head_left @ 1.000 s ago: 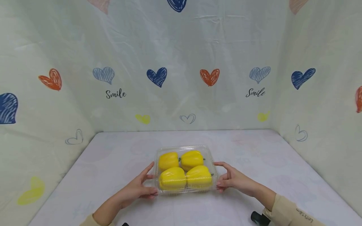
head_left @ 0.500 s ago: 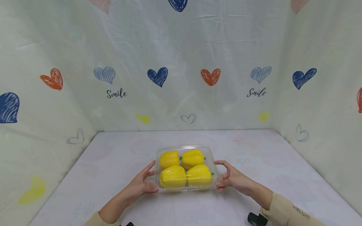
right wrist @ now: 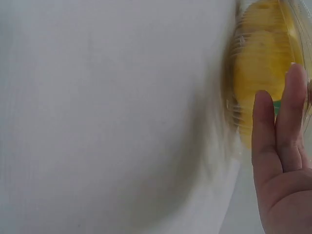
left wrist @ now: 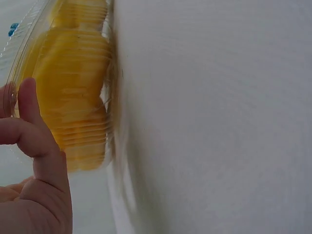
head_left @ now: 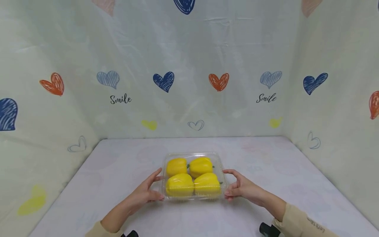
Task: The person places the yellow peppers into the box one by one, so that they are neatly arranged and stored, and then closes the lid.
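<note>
A clear plastic clamshell container point(head_left: 217, 161) with its lid down stands in the middle of the table. Several yellow bell peppers point(head_left: 180, 185) lie inside it in two rows. My left hand point(head_left: 142, 194) grips the container's left rim, thumb at the near corner and fingers along the side. On the opposite side my right hand point(head_left: 247, 189) holds the right rim, its index finger farther back and the other fingers lower near the front corner. In the left wrist view fingers point(left wrist: 29, 105) lie against the ribbed wall; in the right wrist view two fingers point(right wrist: 265, 117) reach along it.
The white table point(head_left: 133, 148) runs back to a pale curtain point(head_left: 189, 49) printed with hearts and "Smile". Curtain walls also stand at left and right. Dark wrist devices point(head_left: 267, 229) show near the cuffs of the beige sleeves point(head_left: 302, 220).
The view has shifted slightly. The container and both hands stay almost in place; the left hand's lower fingers, seen below its thumb a second ago, are now hidden.
</note>
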`<state>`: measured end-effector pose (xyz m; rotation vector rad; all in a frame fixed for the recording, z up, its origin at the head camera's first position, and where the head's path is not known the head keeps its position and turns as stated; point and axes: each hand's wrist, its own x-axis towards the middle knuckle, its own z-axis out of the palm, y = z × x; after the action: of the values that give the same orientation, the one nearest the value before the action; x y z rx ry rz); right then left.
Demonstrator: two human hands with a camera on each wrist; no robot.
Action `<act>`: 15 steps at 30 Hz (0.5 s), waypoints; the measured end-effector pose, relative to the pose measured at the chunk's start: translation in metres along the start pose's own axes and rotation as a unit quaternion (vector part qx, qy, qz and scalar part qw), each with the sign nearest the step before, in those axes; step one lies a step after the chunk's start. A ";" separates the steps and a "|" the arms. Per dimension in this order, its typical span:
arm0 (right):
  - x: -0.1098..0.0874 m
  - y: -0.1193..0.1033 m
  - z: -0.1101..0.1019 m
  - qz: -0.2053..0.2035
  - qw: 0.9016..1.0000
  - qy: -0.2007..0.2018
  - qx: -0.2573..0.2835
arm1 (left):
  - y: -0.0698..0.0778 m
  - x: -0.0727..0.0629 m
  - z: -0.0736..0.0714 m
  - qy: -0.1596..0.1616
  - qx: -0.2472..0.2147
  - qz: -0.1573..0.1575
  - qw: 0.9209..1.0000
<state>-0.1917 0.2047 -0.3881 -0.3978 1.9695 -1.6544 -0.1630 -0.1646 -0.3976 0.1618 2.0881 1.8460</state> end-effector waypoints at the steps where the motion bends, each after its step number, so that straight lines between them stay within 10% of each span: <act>1: 0.000 0.000 -0.001 0.000 1.000 -0.001 -0.006 | -0.001 0.000 -0.001 -0.001 0.008 0.003 1.000; 15: -0.010 -0.014 -0.015 -0.023 0.986 0.077 -0.148 | 0.001 -0.016 -0.019 0.038 0.051 0.031 0.998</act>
<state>-0.1941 0.2193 -0.3705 -0.4383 2.3500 -1.4588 -0.1543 -0.1874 -0.3919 0.1875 2.2542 1.8086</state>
